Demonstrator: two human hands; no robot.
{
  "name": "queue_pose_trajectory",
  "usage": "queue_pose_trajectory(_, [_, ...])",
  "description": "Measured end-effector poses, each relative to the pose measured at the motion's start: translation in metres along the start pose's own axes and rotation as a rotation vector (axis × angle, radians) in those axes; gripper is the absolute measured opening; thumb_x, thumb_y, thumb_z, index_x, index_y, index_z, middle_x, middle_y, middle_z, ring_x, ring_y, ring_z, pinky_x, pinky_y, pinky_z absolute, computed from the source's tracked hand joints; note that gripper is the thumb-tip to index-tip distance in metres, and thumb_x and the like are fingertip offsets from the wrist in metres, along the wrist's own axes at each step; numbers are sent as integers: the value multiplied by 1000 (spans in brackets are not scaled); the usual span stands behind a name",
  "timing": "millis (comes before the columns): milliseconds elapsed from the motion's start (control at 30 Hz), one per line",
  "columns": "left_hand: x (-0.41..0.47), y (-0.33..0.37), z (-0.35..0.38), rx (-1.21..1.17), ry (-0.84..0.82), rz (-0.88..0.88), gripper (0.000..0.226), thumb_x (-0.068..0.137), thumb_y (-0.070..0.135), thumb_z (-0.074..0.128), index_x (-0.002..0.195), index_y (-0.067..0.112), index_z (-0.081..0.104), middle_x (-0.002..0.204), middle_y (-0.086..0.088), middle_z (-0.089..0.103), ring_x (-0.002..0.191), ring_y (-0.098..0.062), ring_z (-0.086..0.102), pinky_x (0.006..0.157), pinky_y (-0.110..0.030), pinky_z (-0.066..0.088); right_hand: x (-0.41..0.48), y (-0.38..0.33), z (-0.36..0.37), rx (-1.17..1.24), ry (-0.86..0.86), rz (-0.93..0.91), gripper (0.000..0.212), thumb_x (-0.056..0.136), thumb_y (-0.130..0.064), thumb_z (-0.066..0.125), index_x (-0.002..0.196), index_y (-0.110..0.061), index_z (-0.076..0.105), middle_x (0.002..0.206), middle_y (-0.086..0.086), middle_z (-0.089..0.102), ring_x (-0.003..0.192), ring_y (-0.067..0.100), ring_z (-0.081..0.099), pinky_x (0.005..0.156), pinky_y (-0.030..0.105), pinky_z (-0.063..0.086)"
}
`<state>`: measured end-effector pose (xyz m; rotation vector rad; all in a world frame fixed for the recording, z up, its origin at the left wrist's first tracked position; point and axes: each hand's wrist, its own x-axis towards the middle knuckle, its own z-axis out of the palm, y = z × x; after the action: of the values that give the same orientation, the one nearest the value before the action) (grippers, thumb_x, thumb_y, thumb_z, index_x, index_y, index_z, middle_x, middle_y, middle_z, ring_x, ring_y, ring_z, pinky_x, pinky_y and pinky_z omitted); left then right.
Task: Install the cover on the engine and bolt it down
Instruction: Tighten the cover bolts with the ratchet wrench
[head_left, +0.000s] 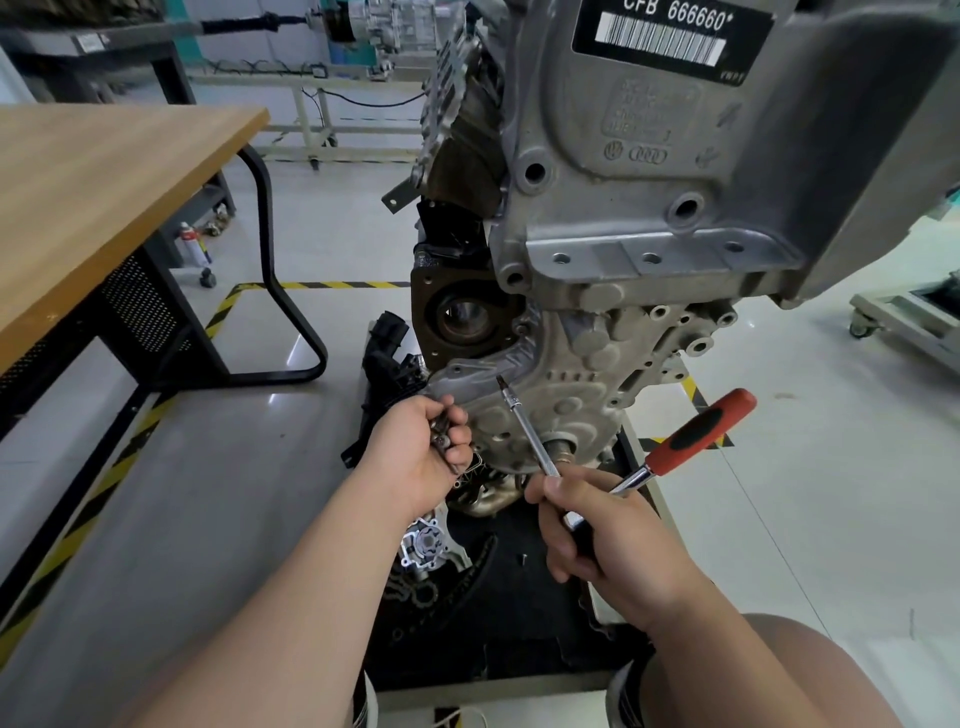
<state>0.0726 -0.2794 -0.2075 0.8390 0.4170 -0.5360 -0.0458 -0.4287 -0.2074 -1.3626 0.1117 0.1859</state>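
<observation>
The grey cast-metal cover (550, 400) sits low on the front face of the silver engine (649, 208), below a round dark opening, with empty bolt holes showing along its rim. The left hand (421, 457) is at the cover's left edge, touching or just beside it, its fingers curled around a small bunch of dark metal bolts (441, 439). The right hand (608, 535) is lower and to the right, apart from the left hand and in front of the cover's lower part. It grips a ratchet wrench with a red-and-black handle (701, 431) at the head end, thumb pressed on the base of a long slim steel extension bar (524, 431). The bar slants up and left across the cover, and its dark bit tip lies over the cover's upper part; whether it touches metal cannot be told. The red handle points up and right, away from the engine. Under the engine a black tray (519, 623) holds a silver pump-like part (428, 548) and a loop of chain. A wooden-topped desk with black legs (104, 182) stands well to the left, on a pale floor marked with yellow-and-black tape (322, 285).
</observation>
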Motion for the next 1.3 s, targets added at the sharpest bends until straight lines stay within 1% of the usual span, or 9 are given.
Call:
queue_pose_trajectory(100, [-1, -1, 2, 50, -10, 25, 20, 95, 8, 32, 80, 14, 44, 53, 0, 47, 36, -10, 37, 32, -15, 23, 0, 0, 0, 1, -9, -5, 20, 80, -29, 56, 77, -13, 68, 48, 6, 42, 36, 16, 30, 50, 33, 31])
queue_pose_trajectory(367, [-3, 0, 0, 292, -83, 168, 22, 101, 14, 43, 100, 6, 63, 62, 2, 49, 42, -5, 38, 34, -17, 28, -1, -3, 0, 41, 11, -21, 22, 79, -25, 56, 78, -5, 66, 47, 9, 39, 35, 16, 26, 48, 31, 34])
queue_pose_trajectory(600, [-9, 3, -2, 372, -153, 198, 20, 98, 4, 44, 108, 2, 61, 67, 0, 47, 49, -7, 42, 39, -19, 32, -2, -7, -1, 62, -13, -31, 19, 78, -22, 55, 75, -8, 68, 45, 7, 38, 35, 16, 24, 46, 29, 36])
queue_pose_trajectory(733, [-9, 2, -4, 402, -117, 212, 15, 96, 0, 44, 101, 8, 56, 67, -1, 48, 48, -8, 42, 38, -18, 31, -4, -9, -6, 75, -64, -27, 19, 77, -20, 54, 73, -9, 69, 44, 9, 36, 36, 16, 22, 45, 28, 35])
queue_pose_trajectory(833, [-8, 5, -6, 369, -113, 181, 13, 96, 4, 46, 90, 8, 57, 62, 0, 51, 44, -7, 41, 35, -17, 29, -4, -9, -9, 32, -75, 0, 21, 76, -20, 54, 76, -6, 70, 43, 9, 34, 34, 17, 26, 47, 31, 26])
queue_pose_trajectory(900, [-7, 7, -7, 331, -116, 167, 19, 98, 8, 45, 88, 6, 60, 59, 2, 52, 42, -6, 40, 34, -16, 28, -4, -8, -10, 21, -87, 14, 26, 76, -20, 53, 85, -3, 71, 42, 8, 33, 33, 17, 29, 48, 37, 19])
queue_pose_trajectory(1000, [-5, 8, -9, 280, -91, 150, 22, 98, 14, 48, 84, 7, 63, 58, 3, 50, 40, -4, 37, 33, -15, 26, -3, -8, -10, 36, -113, 30, 33, 76, -19, 51, 100, -3, 68, 41, 6, 33, 33, 17, 28, 47, 40, 16])
queue_pose_trajectory(1167, [-3, 7, -10, 294, -72, 101, 19, 95, 23, 56, 81, 11, 58, 57, 3, 48, 38, -4, 35, 30, -16, 25, -2, -7, -7, 104, -125, 36, 37, 76, -17, 52, 107, 1, 63, 40, 5, 32, 34, 15, 26, 41, 25, 29])
queue_pose_trajectory(1300, [-2, 9, -11, 335, -74, 117, 26, 92, 32, 60, 71, 17, 54, 54, 6, 47, 39, -4, 32, 31, -16, 24, 0, -6, -10, 132, -88, 38, 40, 76, -18, 53, 110, 1, 62, 42, 6, 31, 36, 17, 27, 42, 26, 33])
